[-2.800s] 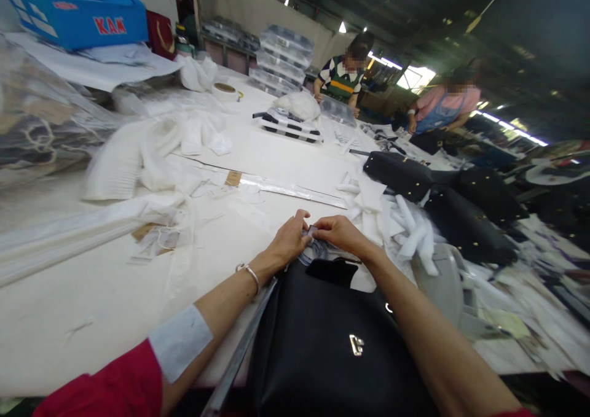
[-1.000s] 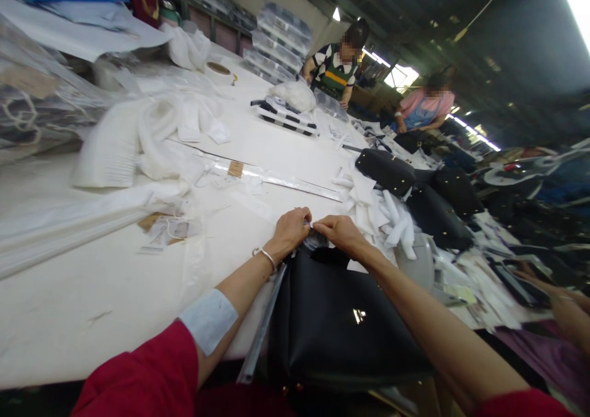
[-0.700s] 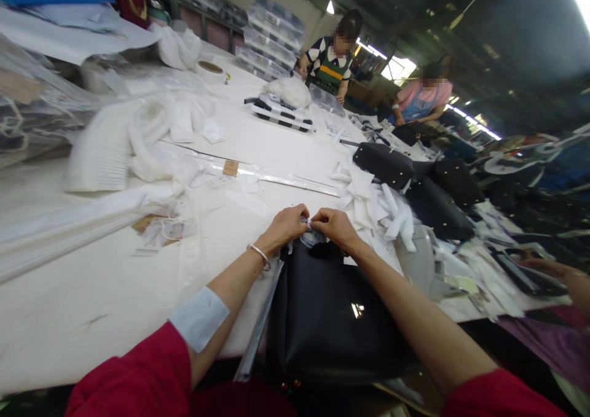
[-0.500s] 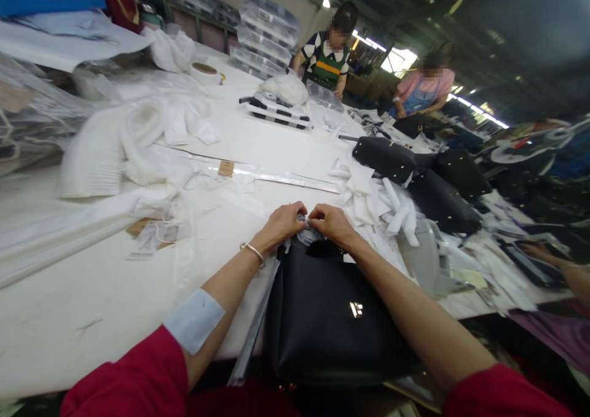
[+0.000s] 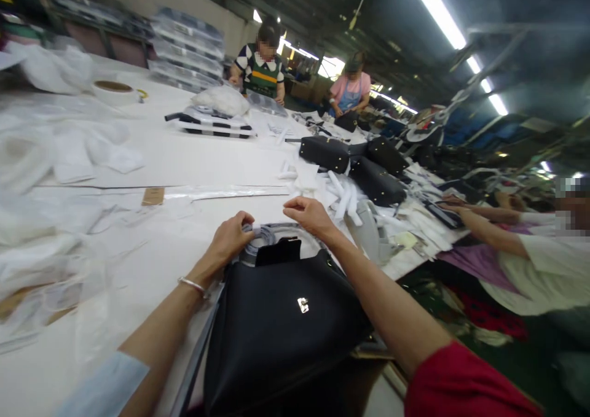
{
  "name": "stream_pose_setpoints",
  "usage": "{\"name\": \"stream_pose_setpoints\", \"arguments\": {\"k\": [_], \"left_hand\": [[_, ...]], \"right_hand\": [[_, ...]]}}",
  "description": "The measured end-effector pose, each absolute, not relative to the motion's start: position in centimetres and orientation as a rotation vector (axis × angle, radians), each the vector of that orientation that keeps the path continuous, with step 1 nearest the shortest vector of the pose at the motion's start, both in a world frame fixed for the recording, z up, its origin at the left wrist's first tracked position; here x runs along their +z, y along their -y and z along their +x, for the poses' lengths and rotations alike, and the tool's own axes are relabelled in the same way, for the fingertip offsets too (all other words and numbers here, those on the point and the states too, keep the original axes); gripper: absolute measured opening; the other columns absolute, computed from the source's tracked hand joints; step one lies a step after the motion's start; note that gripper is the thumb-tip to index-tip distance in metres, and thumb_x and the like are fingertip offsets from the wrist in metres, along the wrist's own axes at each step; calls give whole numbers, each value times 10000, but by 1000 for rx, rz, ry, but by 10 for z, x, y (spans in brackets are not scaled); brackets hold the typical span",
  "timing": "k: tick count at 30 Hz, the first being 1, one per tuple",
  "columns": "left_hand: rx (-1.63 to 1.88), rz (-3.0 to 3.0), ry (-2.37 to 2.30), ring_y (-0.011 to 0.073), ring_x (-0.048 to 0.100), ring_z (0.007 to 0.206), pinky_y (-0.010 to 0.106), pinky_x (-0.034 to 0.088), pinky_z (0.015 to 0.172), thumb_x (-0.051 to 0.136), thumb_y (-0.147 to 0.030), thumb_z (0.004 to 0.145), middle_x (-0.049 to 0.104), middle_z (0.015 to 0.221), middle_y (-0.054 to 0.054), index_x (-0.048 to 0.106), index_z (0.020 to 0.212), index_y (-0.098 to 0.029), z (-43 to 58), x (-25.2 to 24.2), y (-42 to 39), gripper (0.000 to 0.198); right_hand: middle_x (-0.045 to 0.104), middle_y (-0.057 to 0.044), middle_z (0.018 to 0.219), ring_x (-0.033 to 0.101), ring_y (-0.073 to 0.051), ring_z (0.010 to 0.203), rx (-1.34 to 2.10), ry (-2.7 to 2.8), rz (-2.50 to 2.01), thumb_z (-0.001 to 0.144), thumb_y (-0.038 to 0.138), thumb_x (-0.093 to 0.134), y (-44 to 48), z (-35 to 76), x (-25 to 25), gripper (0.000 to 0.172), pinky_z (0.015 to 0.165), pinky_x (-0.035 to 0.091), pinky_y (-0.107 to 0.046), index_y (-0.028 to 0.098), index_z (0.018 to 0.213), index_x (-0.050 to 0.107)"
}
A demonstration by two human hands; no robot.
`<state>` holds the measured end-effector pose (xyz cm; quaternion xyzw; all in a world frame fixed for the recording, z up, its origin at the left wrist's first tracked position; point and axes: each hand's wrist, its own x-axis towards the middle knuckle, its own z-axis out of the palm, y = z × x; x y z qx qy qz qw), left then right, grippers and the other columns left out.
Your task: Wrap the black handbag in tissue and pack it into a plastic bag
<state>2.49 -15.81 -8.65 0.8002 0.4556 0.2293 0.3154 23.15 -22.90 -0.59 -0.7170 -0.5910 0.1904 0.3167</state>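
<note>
A black handbag (image 5: 276, 312) with a metal clasp (image 5: 303, 305) lies in front of me at the table's edge. My left hand (image 5: 230, 239) is closed, thumb and fingers pinching the grey wrapped handle (image 5: 262, 236) at the bag's top, beside a small white piece of tape (image 5: 257, 226). My right hand (image 5: 311, 215) is raised just right of that handle, apart from the left hand. Its thumb and fingertips are pressed together; anything between them is too small to make out. A black flap (image 5: 279, 252) stands up at the bag's opening.
Black bags (image 5: 378, 180) and white paper rolls (image 5: 353, 202) lie to the right on the white table (image 5: 221, 165). A tape roll (image 5: 113, 91) and plastic wrapping (image 5: 27, 153) are at the left. Two co-workers stand across; another person's arms (image 5: 493, 226) reach in from the right.
My hands were together at the handle; the right has come away to the right, while the left stays on it. The view has turned to the right.
</note>
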Motion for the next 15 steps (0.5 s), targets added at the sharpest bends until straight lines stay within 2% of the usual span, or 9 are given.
{"name": "stream_pose_setpoints", "arguments": {"k": [5, 7, 9, 11, 15], "left_hand": [[704, 2062, -1179, 244, 669, 1008, 348, 507, 893, 611, -293, 718, 702, 1048, 65, 529, 1034, -219, 23, -81, 157, 334], [713, 2044, -1182, 250, 674, 1007, 353, 515, 888, 613, -301, 700, 707, 1031, 63, 517, 1034, -222, 23, -78, 158, 356], [727, 2021, -1201, 252, 678, 1000, 356, 516, 895, 617, -310, 685, 712, 1005, 54, 518, 1016, -228, 23, -74, 159, 355], [754, 1987, -1222, 252, 681, 992, 357, 516, 905, 626, -331, 675, 712, 991, 47, 526, 991, -230, 22, -71, 160, 347], [821, 1926, -1236, 254, 678, 998, 368, 516, 927, 639, -397, 662, 704, 1013, 48, 545, 969, -231, 21, -70, 160, 361]], "right_hand": [[740, -39, 856, 656, -221, 829, 110, 1188, -2132, 750, 392, 650, 325, 354, 34, 248, 814, 478, -327, 190, 859, 744], [723, -44, 782, 649, -259, 864, 32, 921, -2295, 691, 378, 688, 366, 401, 33, 209, 824, 474, -349, 195, 779, 737], [702, -64, 725, 649, -290, 898, 194, 664, -2324, 645, 327, 721, 398, 435, 24, 141, 819, 482, -365, 191, 679, 703], [703, -102, 732, 664, -295, 865, 368, 549, -2289, 649, 318, 728, 418, 454, 11, 145, 781, 508, -385, 182, 652, 681], [727, -153, 934, 685, -248, 831, 602, 512, -2161, 704, 352, 724, 428, 463, -6, 176, 749, 550, -370, 185, 754, 695]]}}
